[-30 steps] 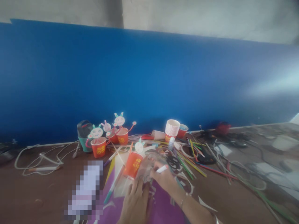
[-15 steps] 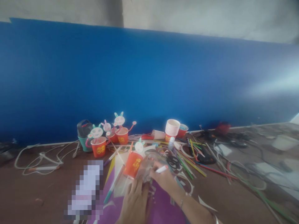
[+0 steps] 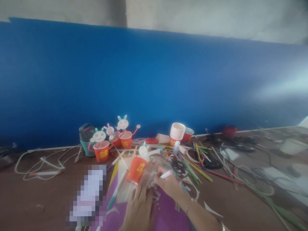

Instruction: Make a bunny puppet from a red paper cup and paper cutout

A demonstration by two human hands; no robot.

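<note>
With its fingers closed round it, my right hand (image 3: 166,183) grips a white marker (image 3: 166,174) with an orange end. The tip is turned down toward a small pale paper piece (image 3: 152,183), whose details are blurred. My left hand (image 3: 139,205) lies flat beside it, fingers stretched forward over the purple sheet (image 3: 169,213). Just beyond the left fingertips a red paper cup (image 3: 136,170) lies tilted, its mouth end toward me. A white rabbit-head cutout (image 3: 143,150) with teal ears is right behind that cup.
Red cups with rabbit figures (image 3: 101,150) stand at the back left near a teal container (image 3: 88,147). A stack of white-topped cups (image 3: 177,132) and a glue bottle (image 3: 176,147) stand behind my hands. Coloured sticks (image 3: 202,173) and cables spread rightward; a blurred-out phone-like object (image 3: 89,194) lies left.
Almost nothing differs. My right hand and the marker stay over the same spot, and my left hand keeps its place.
</note>
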